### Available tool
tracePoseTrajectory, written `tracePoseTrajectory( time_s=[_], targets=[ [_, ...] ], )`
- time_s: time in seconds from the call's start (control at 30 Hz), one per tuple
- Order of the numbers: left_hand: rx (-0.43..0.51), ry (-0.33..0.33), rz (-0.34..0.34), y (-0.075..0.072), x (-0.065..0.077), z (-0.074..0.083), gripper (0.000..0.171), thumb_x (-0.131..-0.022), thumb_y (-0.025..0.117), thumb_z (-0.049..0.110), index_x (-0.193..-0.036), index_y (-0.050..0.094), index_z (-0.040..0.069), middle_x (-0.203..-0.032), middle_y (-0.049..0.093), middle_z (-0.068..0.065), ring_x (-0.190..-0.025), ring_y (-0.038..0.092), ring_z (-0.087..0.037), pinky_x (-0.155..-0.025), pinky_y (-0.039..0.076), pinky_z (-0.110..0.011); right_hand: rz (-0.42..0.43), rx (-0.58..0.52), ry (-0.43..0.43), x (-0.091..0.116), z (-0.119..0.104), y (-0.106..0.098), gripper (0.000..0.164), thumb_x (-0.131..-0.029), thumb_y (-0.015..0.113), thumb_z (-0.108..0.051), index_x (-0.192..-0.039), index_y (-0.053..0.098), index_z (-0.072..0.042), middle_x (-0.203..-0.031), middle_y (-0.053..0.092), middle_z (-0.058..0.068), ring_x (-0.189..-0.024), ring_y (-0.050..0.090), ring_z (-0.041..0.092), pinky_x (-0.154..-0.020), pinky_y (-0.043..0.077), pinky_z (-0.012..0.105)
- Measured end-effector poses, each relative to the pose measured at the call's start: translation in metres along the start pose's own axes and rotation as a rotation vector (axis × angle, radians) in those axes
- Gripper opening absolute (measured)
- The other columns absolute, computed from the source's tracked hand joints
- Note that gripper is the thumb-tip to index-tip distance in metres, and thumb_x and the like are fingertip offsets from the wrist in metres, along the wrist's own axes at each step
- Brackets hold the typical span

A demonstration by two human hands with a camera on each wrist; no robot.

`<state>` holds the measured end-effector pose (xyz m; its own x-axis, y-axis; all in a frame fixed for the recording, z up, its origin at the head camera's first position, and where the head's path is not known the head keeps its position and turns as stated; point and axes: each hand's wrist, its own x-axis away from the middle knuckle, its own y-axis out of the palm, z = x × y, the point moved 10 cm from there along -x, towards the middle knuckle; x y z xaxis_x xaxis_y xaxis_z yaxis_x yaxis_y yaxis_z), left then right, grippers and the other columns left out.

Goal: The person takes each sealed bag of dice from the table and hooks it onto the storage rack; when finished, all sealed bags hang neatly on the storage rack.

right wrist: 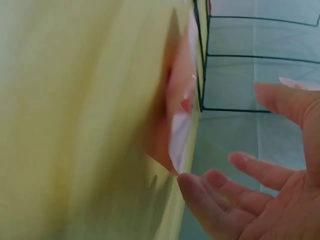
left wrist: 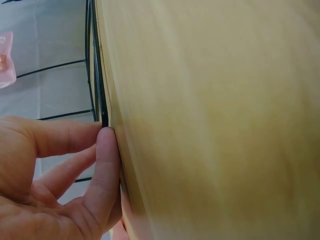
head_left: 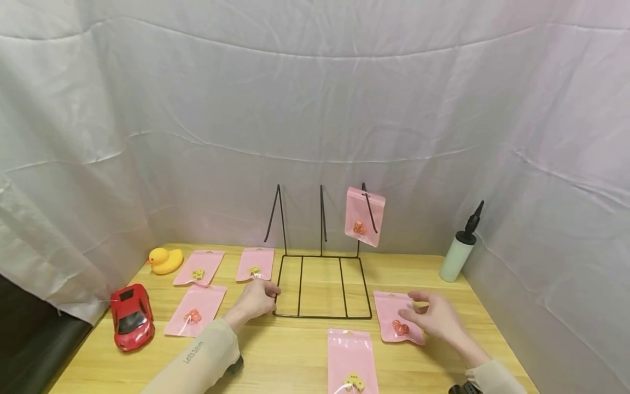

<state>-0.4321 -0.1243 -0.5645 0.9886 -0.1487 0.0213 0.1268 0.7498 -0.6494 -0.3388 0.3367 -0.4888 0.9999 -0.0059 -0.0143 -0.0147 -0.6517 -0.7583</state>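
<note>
A black wire display rack with three upright hooks stands on the table. At its front left corner my left hand pinches the wire between thumb and finger, as the left wrist view shows at the black wire. One pink zip bag with orange dice hangs from the rack's right hook. My right hand is over the right edge of another pink bag with orange dice, lying right of the rack. In the right wrist view its fingers are spread, one fingertip right at the bag's corner.
Pink bags with dice lie left of the rack, one bag nearest me. Another pink bag with yellow dice lies at the front. A red toy car and rubber duck are far left; a hand pump stands at the right.
</note>
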Motion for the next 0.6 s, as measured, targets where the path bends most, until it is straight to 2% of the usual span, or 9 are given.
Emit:
tracePoseTrajectory(
  time_s=[0.13,0.27,0.33,0.47,0.6],
  targets=[
    [-0.002,0.013,-0.003,-0.002,0.001,0.002,0.052,-0.071,0.079,-0.001,-0.122,0.086,0.009,-0.107,0.081,-0.003,-0.093,0.067,-0.015,-0.070,0.057,-0.025,0.015,0.122,0.010,0.006,0.000,0.007,0.075,-0.087,0.094,-0.044,-0.142,0.071,0.002,-0.137,0.078,0.027,-0.118,0.080,0.040,-0.102,0.065,0.056],
    [0.002,0.037,-0.022,-0.004,0.006,0.008,0.053,-0.073,0.078,-0.001,-0.126,0.084,0.005,-0.109,0.080,-0.009,-0.092,0.066,-0.019,-0.069,0.058,-0.027,0.042,0.276,-0.004,0.008,-0.003,0.013,0.076,-0.083,0.094,-0.054,-0.135,0.076,-0.001,-0.123,0.082,0.021,-0.115,0.078,0.039,-0.101,0.061,0.061],
    [0.005,0.030,-0.024,-0.004,0.005,0.005,0.054,-0.072,0.078,-0.001,-0.126,0.084,0.005,-0.109,0.080,-0.009,-0.092,0.066,-0.019,-0.069,0.057,-0.026,0.048,0.312,-0.007,0.007,-0.003,0.017,0.076,-0.082,0.094,-0.056,-0.132,0.076,-0.001,-0.118,0.083,0.019,-0.111,0.077,0.038,-0.099,0.061,0.061],
    [0.016,-0.008,-0.022,-0.001,0.000,-0.002,0.055,-0.070,0.079,-0.001,-0.123,0.085,0.008,-0.109,0.080,-0.006,-0.094,0.067,-0.018,-0.071,0.058,-0.026,0.047,0.307,0.006,0.003,0.001,0.021,0.074,-0.081,0.095,-0.054,-0.129,0.077,0.000,-0.115,0.082,0.018,-0.108,0.076,0.036,-0.098,0.061,0.060],
    [0.010,-0.016,-0.034,0.004,-0.005,-0.008,0.056,-0.070,0.081,-0.001,-0.124,0.085,0.011,-0.112,0.080,-0.005,-0.096,0.069,-0.018,-0.073,0.060,-0.027,0.035,0.195,0.040,0.000,0.012,0.022,0.075,-0.079,0.099,-0.049,-0.129,0.076,0.001,-0.122,0.081,0.023,-0.113,0.076,0.036,-0.102,0.061,0.059]
  ],
)
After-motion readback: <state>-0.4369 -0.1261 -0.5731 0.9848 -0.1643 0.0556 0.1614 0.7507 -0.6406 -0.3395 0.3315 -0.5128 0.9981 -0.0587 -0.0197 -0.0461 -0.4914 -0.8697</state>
